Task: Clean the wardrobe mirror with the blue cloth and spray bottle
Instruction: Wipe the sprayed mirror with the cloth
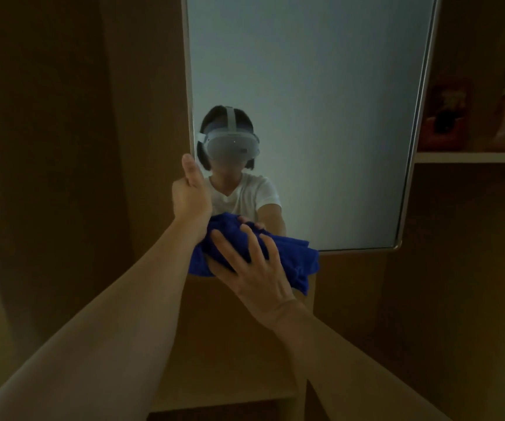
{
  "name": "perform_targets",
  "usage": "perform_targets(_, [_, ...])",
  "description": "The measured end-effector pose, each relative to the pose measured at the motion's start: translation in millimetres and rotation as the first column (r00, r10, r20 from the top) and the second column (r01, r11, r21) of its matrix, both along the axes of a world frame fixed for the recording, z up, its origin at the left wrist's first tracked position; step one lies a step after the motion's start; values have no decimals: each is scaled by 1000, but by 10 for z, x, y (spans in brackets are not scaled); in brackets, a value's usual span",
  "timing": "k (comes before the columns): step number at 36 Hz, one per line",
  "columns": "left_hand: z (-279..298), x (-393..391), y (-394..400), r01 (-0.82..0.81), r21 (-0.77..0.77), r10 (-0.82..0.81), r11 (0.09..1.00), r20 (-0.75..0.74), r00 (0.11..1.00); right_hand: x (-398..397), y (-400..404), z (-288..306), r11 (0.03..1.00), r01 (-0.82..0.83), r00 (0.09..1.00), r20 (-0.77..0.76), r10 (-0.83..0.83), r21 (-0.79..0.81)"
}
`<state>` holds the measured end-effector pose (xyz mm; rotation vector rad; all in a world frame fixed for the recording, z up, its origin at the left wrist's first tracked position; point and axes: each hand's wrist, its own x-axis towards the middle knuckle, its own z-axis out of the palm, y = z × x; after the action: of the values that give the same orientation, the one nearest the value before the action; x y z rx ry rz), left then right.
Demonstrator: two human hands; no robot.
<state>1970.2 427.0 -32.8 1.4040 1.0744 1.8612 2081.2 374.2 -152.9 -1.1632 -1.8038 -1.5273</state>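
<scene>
Dim wooden wardrobe (63, 147); mirror (321, 101); right hand (254, 268) presses blue cloth (290, 259).

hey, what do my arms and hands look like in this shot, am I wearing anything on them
Both forearms are bare, with no sleeves reaching into the direct view. The left hand and right hand show no gloves, rings, watch or bracelets. In the mirror your reflection wears a white short-sleeved T-shirt. The light is dim, so fine details are hard to see.
</scene>
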Motion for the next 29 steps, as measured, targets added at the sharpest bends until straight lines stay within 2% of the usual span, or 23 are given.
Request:
perform_targets(8, [10, -66, -79, -3, -16, 3, 1000, -25, 1000, -9, -179, 22, 1000, 2, 999, 40, -1, -25])
perform_targets(14, [38, -10, -93, -46, -24, 46, 999, 9, 999, 477, -348, 24, 997, 76, 996, 49, -77, 6])
perform_targets(18, [53, 24, -88, -14, -52, 17, 999, 58, 998, 895, -468, 36, 985, 169, 985, -24, -168, 32])
perform_targets(21, [49, 42, -93, 2, -45, 2, 999, 97, 995, 1104, -533, 23, 969, 247, 964, -94, -248, -15])
perform_targets(26, [39, 60, -94, 10, -68, -3, 998, 99, 995, 1312, -655, -27, 942, 314, 888, -312, -336, -122])
perform_targets(29, [20, 60, -58, 13, -78, -5, 997, 107, 994, 1422, -746, 31, 935, 301, 788, -503, -355, -189])
